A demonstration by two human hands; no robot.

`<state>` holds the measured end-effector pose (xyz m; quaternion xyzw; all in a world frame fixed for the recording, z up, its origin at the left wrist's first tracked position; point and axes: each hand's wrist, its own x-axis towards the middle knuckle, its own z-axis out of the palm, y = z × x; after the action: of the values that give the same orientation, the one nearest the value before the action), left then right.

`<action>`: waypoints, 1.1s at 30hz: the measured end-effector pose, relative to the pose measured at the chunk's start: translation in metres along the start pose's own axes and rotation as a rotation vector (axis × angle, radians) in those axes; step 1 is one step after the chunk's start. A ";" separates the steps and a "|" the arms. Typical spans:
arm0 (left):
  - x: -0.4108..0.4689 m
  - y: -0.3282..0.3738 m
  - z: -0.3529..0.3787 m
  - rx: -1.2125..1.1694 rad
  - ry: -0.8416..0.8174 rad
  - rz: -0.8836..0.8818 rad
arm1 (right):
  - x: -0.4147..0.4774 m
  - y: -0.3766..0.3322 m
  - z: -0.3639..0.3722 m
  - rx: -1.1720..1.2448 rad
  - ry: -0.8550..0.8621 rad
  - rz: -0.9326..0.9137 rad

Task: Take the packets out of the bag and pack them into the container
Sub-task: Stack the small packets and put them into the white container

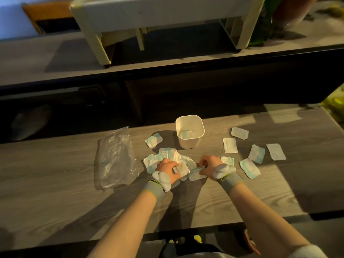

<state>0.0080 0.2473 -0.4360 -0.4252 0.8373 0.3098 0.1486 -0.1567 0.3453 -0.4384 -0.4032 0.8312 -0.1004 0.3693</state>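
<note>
A white square container (189, 144) stands on the wooden table, with at least one packet lying inside. The clear plastic bag (115, 159) lies flat and crumpled to its left. A heap of white and pale-blue packets (169, 155) sits in front of the container. My left hand (167, 167) rests on this heap, its fingers curled over the packets. My right hand (209, 164) pinches one packet (195, 174) at the heap's right edge. One packet (154, 140) lies left of the container, and several loose packets (256, 153) are scattered to the right.
The table's far edge (242, 114) runs just behind the container, with a dark gap beyond. A second wooden surface behind carries a cream plastic rack (167, 19). A yellow-green object (335, 105) shows at the right edge.
</note>
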 end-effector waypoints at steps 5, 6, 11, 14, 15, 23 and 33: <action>0.001 0.012 -0.007 -0.288 0.152 -0.013 | -0.011 0.007 -0.030 0.536 0.198 0.104; 0.001 0.016 -0.007 -0.402 0.145 -0.020 | -0.013 0.004 -0.031 0.595 0.175 0.091; -0.003 0.019 -0.016 -0.676 0.061 -0.023 | -0.005 -0.035 -0.014 0.675 0.071 -0.008; -0.004 -0.002 -0.022 -0.677 0.184 -0.083 | 0.005 -0.052 -0.001 0.651 0.080 -0.022; -0.004 -0.012 -0.027 -0.708 0.236 -0.111 | 0.009 -0.058 0.004 0.631 0.081 -0.016; -0.017 -0.086 -0.071 -0.787 0.490 -0.270 | 0.025 -0.115 0.040 0.106 -0.034 -0.039; -0.023 -0.109 -0.073 -0.819 0.476 -0.288 | 0.047 -0.141 0.071 -0.257 -0.044 0.062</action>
<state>0.1099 0.1655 -0.4111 -0.6190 0.5903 0.4840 -0.1846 -0.0425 0.2276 -0.4477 -0.4235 0.8410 0.0270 0.3357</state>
